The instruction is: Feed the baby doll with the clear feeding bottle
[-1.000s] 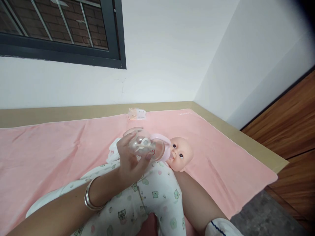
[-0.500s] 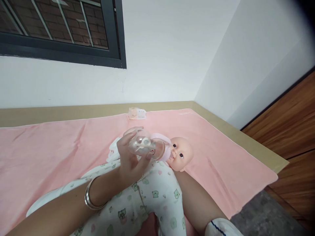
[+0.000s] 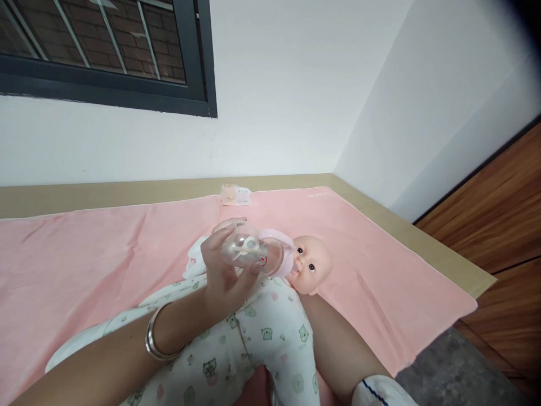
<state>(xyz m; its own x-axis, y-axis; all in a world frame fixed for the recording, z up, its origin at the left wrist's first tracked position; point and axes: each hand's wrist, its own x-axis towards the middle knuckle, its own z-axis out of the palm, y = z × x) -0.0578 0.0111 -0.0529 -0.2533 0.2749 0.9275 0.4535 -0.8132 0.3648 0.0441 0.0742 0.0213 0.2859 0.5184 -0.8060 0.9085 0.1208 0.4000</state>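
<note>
A baby doll point(image 3: 310, 264) in a white sleepsuit with small animal prints point(image 3: 262, 338) lies on its back on a pink towel point(image 3: 105, 254). My left hand point(image 3: 222, 273), a silver bangle on its wrist, grips a clear feeding bottle point(image 3: 251, 252) with a pink collar; its teat end rests at the doll's mouth. My right forearm point(image 3: 338, 349) runs under the doll from the lower right. The right hand itself is hidden beneath the doll's body.
The towel covers a tan surface point(image 3: 422, 239) set in a room corner, with white walls behind and at right. A small clear packet point(image 3: 235, 195) lies at the towel's far edge. A dark-framed window point(image 3: 105, 56) is above left; wooden panelling point(image 3: 499, 214) stands at right.
</note>
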